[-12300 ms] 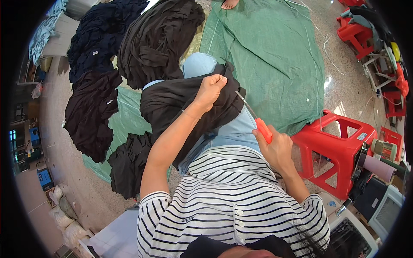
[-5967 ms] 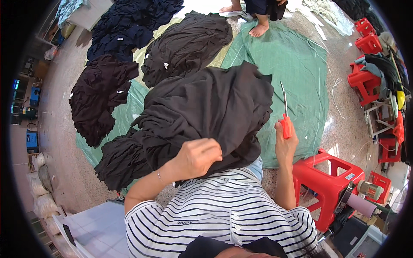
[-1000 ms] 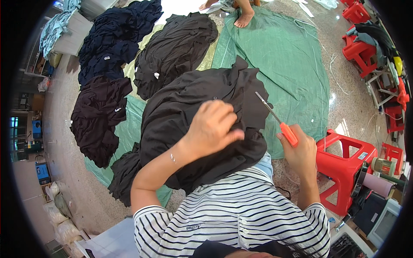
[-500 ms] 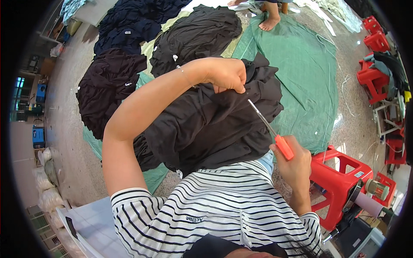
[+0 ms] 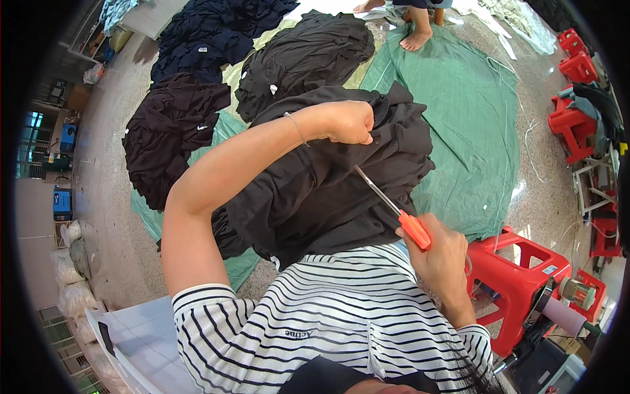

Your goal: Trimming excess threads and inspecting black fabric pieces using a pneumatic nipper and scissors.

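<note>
A black garment (image 5: 321, 190) is bunched on my lap and lifted toward its far edge. My left hand (image 5: 351, 121) is closed on a fold of the cloth at its top, arm stretched across. My right hand (image 5: 441, 253) grips small scissors with an orange handle (image 5: 397, 209); their thin blades lie against the cloth just below my left hand. My striped shirt fills the lower middle of the view.
Piles of black and dark blue garments (image 5: 177, 131) lie on a green tarp (image 5: 459, 118) on the floor ahead. A red plastic stool (image 5: 518, 282) stands at my right, more red stools (image 5: 574, 125) farther right. Another person's bare feet (image 5: 417, 36) stand at the tarp's far edge.
My left hand has stretched out and pulled the cloth's edge taut. The scissors have swung in from the right until the blades rest on the cloth.
</note>
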`<state>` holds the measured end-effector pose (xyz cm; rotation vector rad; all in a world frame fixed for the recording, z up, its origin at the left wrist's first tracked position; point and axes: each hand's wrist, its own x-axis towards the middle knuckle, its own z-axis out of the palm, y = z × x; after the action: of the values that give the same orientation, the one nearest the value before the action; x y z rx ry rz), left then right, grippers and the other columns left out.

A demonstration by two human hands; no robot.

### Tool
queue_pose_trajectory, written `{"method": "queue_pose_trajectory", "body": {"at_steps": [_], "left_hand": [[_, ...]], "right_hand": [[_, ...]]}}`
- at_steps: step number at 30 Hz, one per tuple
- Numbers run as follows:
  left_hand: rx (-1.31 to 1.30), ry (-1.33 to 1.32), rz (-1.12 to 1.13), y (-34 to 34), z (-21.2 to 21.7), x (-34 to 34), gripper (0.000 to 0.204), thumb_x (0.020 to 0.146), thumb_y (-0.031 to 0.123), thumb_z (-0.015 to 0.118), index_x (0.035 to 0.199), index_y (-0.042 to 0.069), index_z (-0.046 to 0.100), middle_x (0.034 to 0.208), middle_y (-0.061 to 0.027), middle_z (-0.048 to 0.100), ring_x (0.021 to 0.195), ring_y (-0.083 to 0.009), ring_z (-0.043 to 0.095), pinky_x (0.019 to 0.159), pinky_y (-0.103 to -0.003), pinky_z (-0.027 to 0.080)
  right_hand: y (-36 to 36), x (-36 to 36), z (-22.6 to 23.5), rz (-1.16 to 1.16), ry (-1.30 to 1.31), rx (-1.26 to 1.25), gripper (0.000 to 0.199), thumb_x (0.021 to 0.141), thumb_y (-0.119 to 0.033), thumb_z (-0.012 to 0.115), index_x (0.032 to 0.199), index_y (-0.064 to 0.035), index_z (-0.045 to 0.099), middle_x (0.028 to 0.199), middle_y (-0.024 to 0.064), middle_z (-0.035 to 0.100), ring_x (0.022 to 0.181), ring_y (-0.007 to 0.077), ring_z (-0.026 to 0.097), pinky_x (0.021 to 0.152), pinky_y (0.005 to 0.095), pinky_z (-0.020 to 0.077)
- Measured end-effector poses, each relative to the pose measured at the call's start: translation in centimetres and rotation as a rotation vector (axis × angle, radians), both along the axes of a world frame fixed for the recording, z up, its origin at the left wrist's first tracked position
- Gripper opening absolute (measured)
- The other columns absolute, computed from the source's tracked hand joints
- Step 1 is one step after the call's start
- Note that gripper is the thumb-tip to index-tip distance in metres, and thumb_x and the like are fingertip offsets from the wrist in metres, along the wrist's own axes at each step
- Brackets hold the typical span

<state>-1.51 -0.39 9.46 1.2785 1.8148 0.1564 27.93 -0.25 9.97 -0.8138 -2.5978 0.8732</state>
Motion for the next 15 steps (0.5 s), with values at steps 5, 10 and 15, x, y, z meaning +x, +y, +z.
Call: {"method": "queue_pose_trajectory", "body": {"at_steps": [5,10,15], "left_hand": [[0.083,0.049,-0.013,-0.07,0.46,0.06,0.034,0.084,0.017,0.065,0.064,-0.003,0.046,0.057,-0.0103,0.045,0.057,-0.0170,0.045,0.055,-0.038,0.037],[0.138,0.127,-0.077,0.06,0.69,0.29,0.034,0.083,0.017,0.065,0.065,-0.004,0.045,0.059,-0.0164,0.048,0.057,-0.0240,0.048,0.057,-0.041,0.038],[0.169,0.136,-0.086,0.27,-0.04,0.05,0.032,0.083,0.016,0.063,0.066,-0.004,0.045,0.059,-0.0174,0.047,0.058,-0.0221,0.050,0.056,-0.041,0.038]], "right_hand": [[0.12,0.18,-0.40,-0.041,0.005,0.036,0.024,0.081,-0.023,0.076,0.086,-0.0052,0.060,0.067,0.0146,0.062,0.057,0.0363,0.059,0.049,0.0396,0.0424],[0.00,-0.18,-0.37,-0.014,-0.007,0.009,0.024,0.081,-0.023,0.076,0.086,-0.0054,0.060,0.068,0.0143,0.062,0.057,0.0364,0.059,0.050,0.0403,0.0429],[0.04,0.03,-0.48,-0.008,-0.058,0.022,0.024,0.081,-0.023,0.076,0.088,-0.0053,0.061,0.068,0.0144,0.062,0.057,0.0367,0.059,0.051,0.0406,0.0433]]}}
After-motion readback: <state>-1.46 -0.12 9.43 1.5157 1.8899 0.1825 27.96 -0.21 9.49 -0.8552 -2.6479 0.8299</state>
